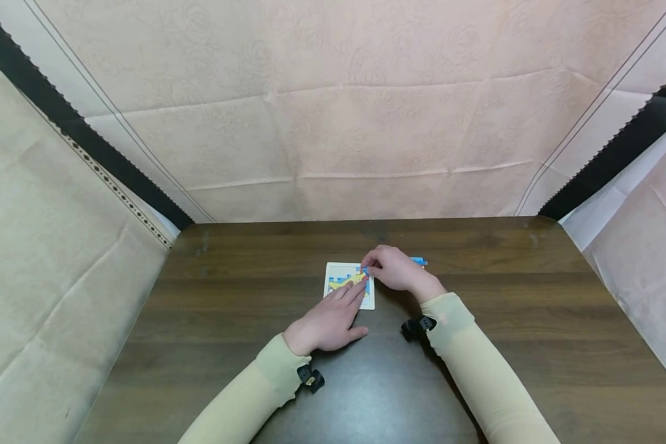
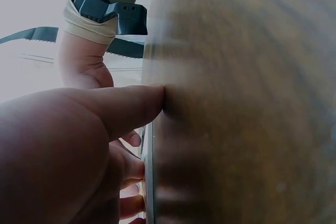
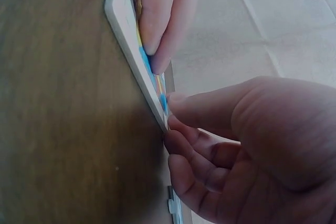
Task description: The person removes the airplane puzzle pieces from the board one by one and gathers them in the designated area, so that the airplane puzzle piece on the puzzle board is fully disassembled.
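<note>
A jigsaw puzzle board with a white rim lies flat on the table, showing blue and yellow pieces inside it. My left hand rests on the board's near part, its fingers extended over the yellow pieces and the thumb spread to the side, touching the tabletop. At the board's upper right corner, my right hand pinches a small blue puzzle piece between thumb and fingertips. The fingers hide part of that piece, and the left hand covers the board's lower left part.
Beyond the right hand lies another blue piece, partly hidden by it. The brown wooden table ends at a far edge, with pale cloth hanging behind. A black camera is strapped to each wrist.
</note>
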The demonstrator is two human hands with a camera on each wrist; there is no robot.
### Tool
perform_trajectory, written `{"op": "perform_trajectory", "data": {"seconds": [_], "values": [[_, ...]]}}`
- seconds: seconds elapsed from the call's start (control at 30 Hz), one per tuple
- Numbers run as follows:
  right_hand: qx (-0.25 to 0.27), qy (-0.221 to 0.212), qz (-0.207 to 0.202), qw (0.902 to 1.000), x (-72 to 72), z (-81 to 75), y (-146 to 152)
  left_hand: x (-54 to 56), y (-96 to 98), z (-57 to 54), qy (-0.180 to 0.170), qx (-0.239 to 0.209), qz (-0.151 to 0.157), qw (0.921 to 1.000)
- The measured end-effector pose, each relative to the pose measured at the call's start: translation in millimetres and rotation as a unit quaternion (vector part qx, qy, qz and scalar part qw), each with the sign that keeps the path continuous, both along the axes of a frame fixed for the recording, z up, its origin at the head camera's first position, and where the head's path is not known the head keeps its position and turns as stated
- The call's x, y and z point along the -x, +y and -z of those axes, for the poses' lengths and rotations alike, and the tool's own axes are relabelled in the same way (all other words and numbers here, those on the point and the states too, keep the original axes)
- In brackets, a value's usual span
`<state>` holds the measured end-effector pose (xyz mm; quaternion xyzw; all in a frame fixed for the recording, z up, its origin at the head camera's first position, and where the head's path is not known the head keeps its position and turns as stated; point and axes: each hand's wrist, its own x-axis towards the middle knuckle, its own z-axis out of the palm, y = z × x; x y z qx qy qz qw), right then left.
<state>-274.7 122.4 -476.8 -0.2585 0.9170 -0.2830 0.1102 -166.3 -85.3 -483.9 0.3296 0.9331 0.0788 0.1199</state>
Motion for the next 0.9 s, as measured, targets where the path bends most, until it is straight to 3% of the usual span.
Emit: {"op": "perform_trajectory", "data": {"seconds": [0.6, 0.9], "values": [[0.011, -0.019, 0.007, 0.9997, 3.0, 2.2, -1, 4.1, -0.9, 12.0, 0.019, 0.007, 0.007, 0.9998], [0.009, -0.012, 0.0, 0.9999, 0.8, -0.3, -2, -0.9, 2.0, -0.1, 0.011, 0.021, 0.007, 0.9997]]}}
